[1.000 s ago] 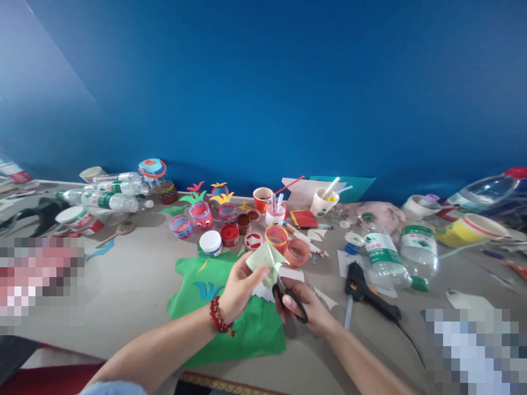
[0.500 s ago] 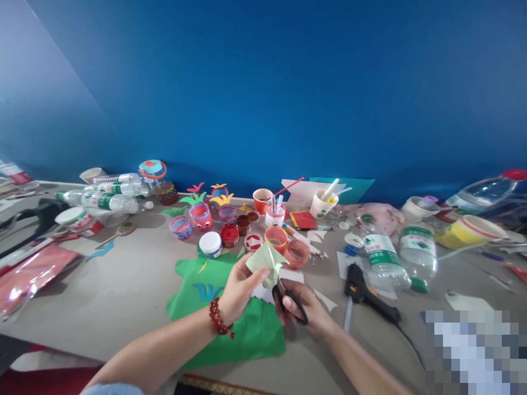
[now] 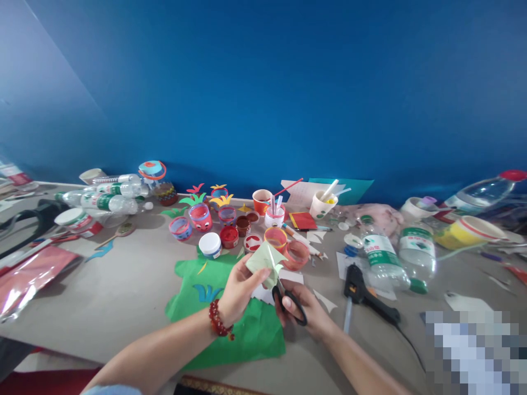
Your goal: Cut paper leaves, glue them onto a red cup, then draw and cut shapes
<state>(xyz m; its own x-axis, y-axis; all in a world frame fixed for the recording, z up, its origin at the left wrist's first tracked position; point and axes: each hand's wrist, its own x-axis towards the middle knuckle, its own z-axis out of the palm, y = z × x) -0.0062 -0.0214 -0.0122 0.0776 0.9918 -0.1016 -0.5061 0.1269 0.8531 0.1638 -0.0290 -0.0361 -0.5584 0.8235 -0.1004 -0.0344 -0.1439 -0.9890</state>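
Observation:
My left hand pinches a piece of pale green paper between thumb and fingers. In my right hand is a pair of scissors with black handles, their blades over the paper's right part. A small cut flap of paper curls beside the blades. Below both hands lies a large green sheet with a ragged edge, and a blue leaf-shaped cutout rests on it. White paper scraps lie to the right of my right hand.
Behind my hands stand paint pots and small painted cups with paper leaves. To the right are a hot glue gun and clear plastic bottles. More bottles lie at the left, near a red plastic packet.
Almost nothing differs. The hands, paper and scissors keep nearly the same place, with only a slight shift of the view.

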